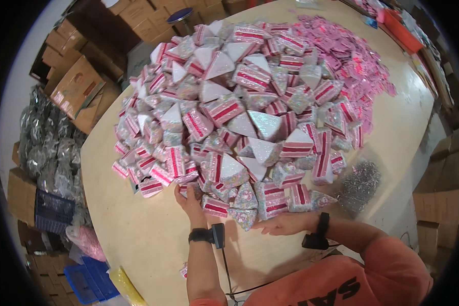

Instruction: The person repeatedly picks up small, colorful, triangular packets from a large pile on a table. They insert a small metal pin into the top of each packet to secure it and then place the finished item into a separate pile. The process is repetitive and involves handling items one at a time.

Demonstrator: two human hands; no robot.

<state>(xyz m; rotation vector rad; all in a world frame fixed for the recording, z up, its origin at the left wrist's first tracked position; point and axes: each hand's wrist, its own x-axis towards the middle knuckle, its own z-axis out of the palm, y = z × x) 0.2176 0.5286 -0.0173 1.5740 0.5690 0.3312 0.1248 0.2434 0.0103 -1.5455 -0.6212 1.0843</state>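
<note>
A large heap of toy cake slices point(222, 111), wedge-shaped, pink and white with red stripes and glittery sides, covers the middle of the table point(153, 232). At the heap's near left edge, my left hand point(189, 205) has its fingers around a toy cake slice point(190, 188), which they partly hide. My right hand point(286, 223) lies low over the table at the near edge, fingers stretched to the left and holding nothing visible. Its fingertips are close to a glittery wedge point(243, 218) at the front of the heap.
Flat pink pieces point(349, 61) are piled at the far right. A clear bag of small silvery metal parts point(360, 186) lies right of the heap. An orange-red tray point(400, 31) sits at the far right edge. Cardboard boxes point(76, 86), blue crates point(90, 279) and a stool point(180, 15) stand around the table.
</note>
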